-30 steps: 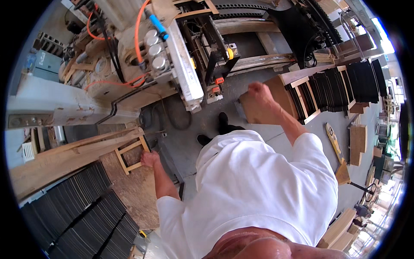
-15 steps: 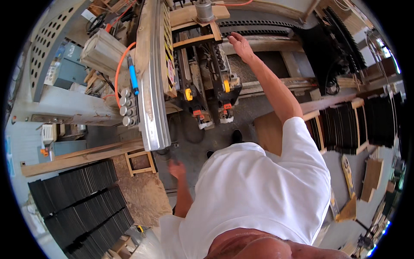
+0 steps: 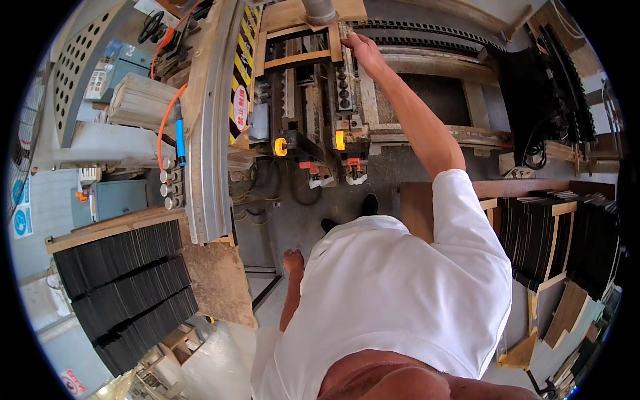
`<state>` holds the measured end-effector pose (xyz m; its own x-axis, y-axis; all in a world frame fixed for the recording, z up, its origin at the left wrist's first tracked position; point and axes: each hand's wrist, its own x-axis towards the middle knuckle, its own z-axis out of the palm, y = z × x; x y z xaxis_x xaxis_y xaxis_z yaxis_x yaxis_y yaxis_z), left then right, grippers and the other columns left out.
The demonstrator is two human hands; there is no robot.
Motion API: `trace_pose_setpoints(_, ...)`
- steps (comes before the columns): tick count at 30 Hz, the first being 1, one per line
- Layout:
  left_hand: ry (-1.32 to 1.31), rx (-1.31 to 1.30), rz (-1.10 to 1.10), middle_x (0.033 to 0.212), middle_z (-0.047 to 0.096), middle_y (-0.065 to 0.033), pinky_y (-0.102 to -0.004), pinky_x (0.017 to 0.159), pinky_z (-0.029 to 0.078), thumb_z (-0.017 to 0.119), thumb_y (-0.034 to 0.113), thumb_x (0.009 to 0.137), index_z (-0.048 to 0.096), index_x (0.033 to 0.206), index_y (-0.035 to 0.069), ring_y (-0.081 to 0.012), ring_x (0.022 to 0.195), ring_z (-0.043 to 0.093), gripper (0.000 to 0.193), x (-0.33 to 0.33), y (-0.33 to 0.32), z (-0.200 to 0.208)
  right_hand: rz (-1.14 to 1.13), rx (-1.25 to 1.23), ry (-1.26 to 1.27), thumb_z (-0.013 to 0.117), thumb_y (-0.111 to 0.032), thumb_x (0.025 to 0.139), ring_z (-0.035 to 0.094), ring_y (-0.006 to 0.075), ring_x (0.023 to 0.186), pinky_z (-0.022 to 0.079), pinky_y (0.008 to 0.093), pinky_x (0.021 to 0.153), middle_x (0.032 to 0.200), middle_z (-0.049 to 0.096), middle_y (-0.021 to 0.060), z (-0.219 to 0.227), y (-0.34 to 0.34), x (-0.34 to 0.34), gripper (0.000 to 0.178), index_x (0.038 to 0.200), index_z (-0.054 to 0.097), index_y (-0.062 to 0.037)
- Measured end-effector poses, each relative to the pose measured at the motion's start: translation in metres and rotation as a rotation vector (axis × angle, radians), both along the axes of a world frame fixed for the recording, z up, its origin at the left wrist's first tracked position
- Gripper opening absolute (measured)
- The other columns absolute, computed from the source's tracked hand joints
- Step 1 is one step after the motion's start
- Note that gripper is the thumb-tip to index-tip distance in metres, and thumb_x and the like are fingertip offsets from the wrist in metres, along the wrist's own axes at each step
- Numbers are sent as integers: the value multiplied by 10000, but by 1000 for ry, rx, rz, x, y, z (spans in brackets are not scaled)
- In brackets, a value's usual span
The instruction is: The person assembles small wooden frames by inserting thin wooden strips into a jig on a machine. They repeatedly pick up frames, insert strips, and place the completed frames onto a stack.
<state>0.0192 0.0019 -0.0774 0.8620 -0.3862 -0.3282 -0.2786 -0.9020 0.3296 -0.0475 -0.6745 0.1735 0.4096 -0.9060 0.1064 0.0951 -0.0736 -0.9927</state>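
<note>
A small wooden frame (image 3: 303, 59) lies across the dark rails of a machine, beneath a grey metal cylinder (image 3: 319, 11). My right arm is stretched out to it, and my right hand (image 3: 362, 50) has its fingers closed at the frame's right edge, near the far corner. The fingertips are partly hidden there. Low by my left side hangs my left hand (image 3: 293, 261), its fingers curled in and nothing visible in them. Two clamp heads with yellow knobs (image 3: 281, 147) stick out from the machine toward me.
Stacked black-sided frames (image 3: 127, 267) stand at the left beside a brown board (image 3: 217, 280). More stacks (image 3: 527, 233) are at the right. A long metal beam (image 3: 212, 153) with a blue air gun (image 3: 180, 142) beside it borders the machine. Dark hoses (image 3: 303, 190) lie on the floor.
My right hand has stayed at the frame's right edge, its fingers drawing closed. My left hand has moved right, closer to my body. My view has shifted, and a loose wooden frame at the left is now mostly hidden.
</note>
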Motion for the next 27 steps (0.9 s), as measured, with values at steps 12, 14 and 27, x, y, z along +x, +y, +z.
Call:
trace_pose_setpoints(12,371,-423,-243,926,694,-118,-341,763,496,654,205,833,661,1007,-1,-211,845,647,269,19,-167,49,-147,-161,221,602,-314,918,584,310,1123,460,382,957,1211,607,197,59,117,-83,462,1243,536,7)
trace_pose_setpoints(14,509,-426,-380,943,686,-103,-309,781,493,657,203,862,637,1068,-16,-175,867,635,302,26,-195,49,-155,-308,289,648,-240,859,592,350,1062,473,416,905,1137,621,206,59,188,-140,359,1123,589,-5)
trace_pose_setpoints(27,1017,-555,-709,1057,649,-90,-245,844,487,623,141,927,546,1215,-42,-129,959,612,350,1,-270,158,-573,-186,1528,697,-274,799,601,353,797,472,448,659,889,625,101,-5,426,-387,293,935,566,-51)
